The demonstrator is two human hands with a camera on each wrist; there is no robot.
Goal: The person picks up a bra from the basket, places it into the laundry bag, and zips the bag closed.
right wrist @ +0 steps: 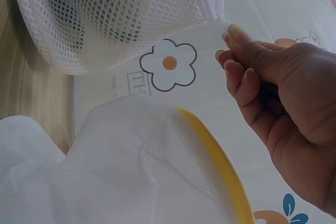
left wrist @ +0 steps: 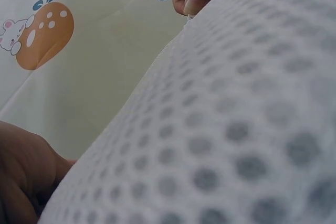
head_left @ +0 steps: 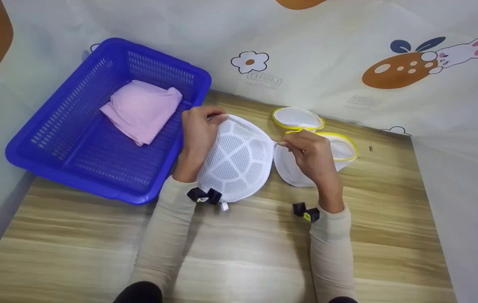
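Observation:
A white mesh laundry bag (head_left: 235, 162), rounded and honeycomb-textured, is held up beside the blue basket. My left hand (head_left: 199, 130) pinches its top edge at the left between thumb and fingers. At the bag's right end, my right hand (head_left: 312, 153) pinches a small white tip, seen close up in the right wrist view, where thumb and forefinger meet at the bag's corner (right wrist: 218, 17). In the left wrist view the mesh (left wrist: 199, 140) fills much of the picture. Behind my right hand stand white mesh bags with yellow trim (head_left: 298, 118), partly hidden by it.
A blue plastic basket (head_left: 75, 185) with slotted walls stands at the left, a folded pink cloth (head_left: 142, 109) lying inside. A printed fabric wall (head_left: 314, 75) runs behind the wood-patterned surface (head_left: 247, 248). A small white tag (head_left: 224, 206) hangs under the bag.

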